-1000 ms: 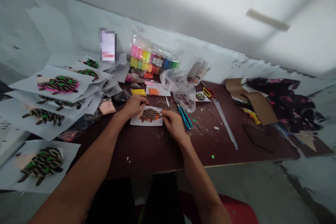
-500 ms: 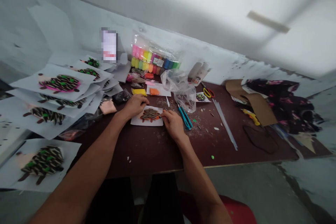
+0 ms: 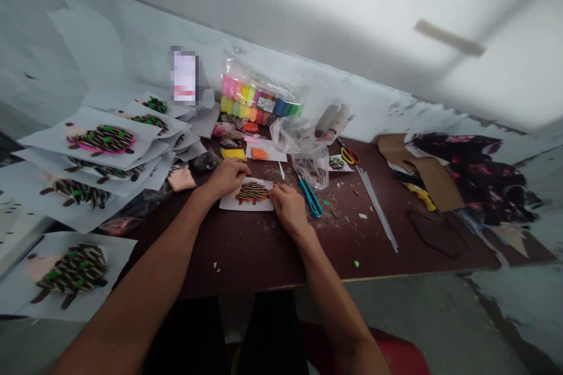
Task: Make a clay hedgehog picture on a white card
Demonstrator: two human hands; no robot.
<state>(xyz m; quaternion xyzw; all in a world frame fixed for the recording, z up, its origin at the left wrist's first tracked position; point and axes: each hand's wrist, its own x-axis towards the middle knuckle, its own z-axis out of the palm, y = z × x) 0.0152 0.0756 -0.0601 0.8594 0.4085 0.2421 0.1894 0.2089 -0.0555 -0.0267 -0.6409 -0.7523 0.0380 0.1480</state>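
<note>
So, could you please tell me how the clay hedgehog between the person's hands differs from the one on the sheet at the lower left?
The central hedgehog shows orange and brown stripes, while the lower-left hedgehog has dark and pale spines dotted with green. The central one also looks smaller in this view. Both are built from rows of strips and sit on white paper.

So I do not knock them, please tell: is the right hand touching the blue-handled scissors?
Apart. The head view shows a strip of the dark table between the right hand and the blue-handled scissors.
</note>
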